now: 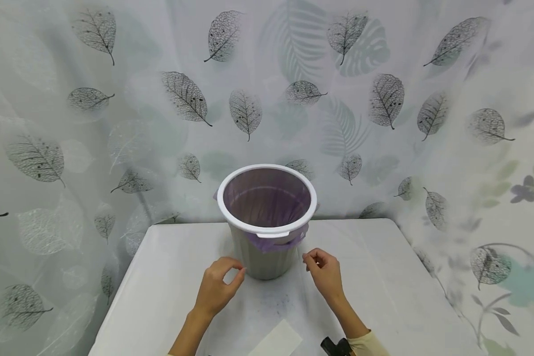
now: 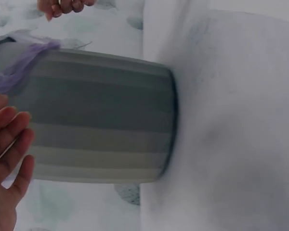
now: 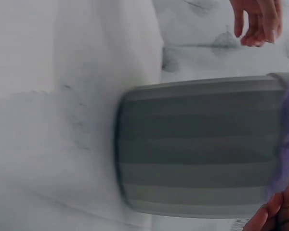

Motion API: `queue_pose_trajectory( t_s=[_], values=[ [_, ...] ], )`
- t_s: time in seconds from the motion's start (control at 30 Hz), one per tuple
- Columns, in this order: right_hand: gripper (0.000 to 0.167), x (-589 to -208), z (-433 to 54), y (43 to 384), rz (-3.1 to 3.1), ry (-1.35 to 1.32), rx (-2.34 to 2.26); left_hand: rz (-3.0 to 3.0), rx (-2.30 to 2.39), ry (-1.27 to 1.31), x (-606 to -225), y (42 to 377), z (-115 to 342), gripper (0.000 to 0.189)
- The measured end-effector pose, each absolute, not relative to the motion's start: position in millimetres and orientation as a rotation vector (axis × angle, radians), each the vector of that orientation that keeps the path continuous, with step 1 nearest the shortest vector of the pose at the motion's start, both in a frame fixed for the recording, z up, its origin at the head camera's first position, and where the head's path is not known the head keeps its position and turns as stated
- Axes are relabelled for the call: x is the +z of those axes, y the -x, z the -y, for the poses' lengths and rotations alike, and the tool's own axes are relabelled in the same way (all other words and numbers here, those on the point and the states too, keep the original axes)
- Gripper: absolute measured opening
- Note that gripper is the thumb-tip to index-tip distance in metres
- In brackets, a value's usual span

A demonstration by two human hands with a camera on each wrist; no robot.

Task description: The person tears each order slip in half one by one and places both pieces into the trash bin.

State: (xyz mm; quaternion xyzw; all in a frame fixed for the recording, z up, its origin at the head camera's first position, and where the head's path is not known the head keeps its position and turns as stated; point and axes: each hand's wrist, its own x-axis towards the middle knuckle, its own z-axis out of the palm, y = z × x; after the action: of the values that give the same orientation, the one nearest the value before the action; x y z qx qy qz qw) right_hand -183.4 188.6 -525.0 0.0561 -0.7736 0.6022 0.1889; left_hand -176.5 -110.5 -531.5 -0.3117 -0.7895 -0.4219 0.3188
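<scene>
A grey trash can (image 1: 267, 264) with a white rim ring (image 1: 221, 198) stands upright on the table, lined with a thin purple trash bag (image 1: 289, 210). The bag's edge hangs below the ring at the front. My left hand (image 1: 217, 287) hovers at the can's lower left, thumb and forefinger bent towards each other; in the left wrist view the fingers of this left hand (image 2: 12, 154) are loosely spread. To the can's right is my right hand (image 1: 326, 277), fingers loosely curled. Neither hand holds anything.
The can stands near the back edge of the white-covered table (image 1: 360, 287). A pale rectangular sheet or patch (image 1: 276, 341) lies at the front. Behind the table hangs a leaf-patterned curtain (image 1: 267, 74). A black device (image 1: 335, 346) is by the right wrist.
</scene>
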Motion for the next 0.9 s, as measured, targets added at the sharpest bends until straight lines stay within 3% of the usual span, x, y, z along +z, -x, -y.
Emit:
queue_pose_trajectory(
  t_s=[0.23, 0.37, 0.53, 0.77, 0.9],
  values=[
    [0.024, -563, -186, 178, 2.296, -0.198, 1.606, 2.169, -1.111, 0.799, -563, 172, 100, 0.009],
    [0.019, -580, -190, 174, 2.482, -0.243, 1.488, 2.29, -1.143, 0.785, -577, 163, 93, 0.021],
    [0.011, -596, -196, 165, 2.82, -0.345, 1.221, 2.609, -1.211, 0.728, -583, 151, 88, 0.021],
    [0.075, -594, -186, 151, 3.166, -0.381, 0.828, 2.988, -1.005, 0.753, -598, 136, 76, 0.036],
    [0.082, -595, -179, 147, 3.212, -0.383, 0.728, 3.099, -0.861, 0.764, -604, 127, 65, 0.047]
  ],
)
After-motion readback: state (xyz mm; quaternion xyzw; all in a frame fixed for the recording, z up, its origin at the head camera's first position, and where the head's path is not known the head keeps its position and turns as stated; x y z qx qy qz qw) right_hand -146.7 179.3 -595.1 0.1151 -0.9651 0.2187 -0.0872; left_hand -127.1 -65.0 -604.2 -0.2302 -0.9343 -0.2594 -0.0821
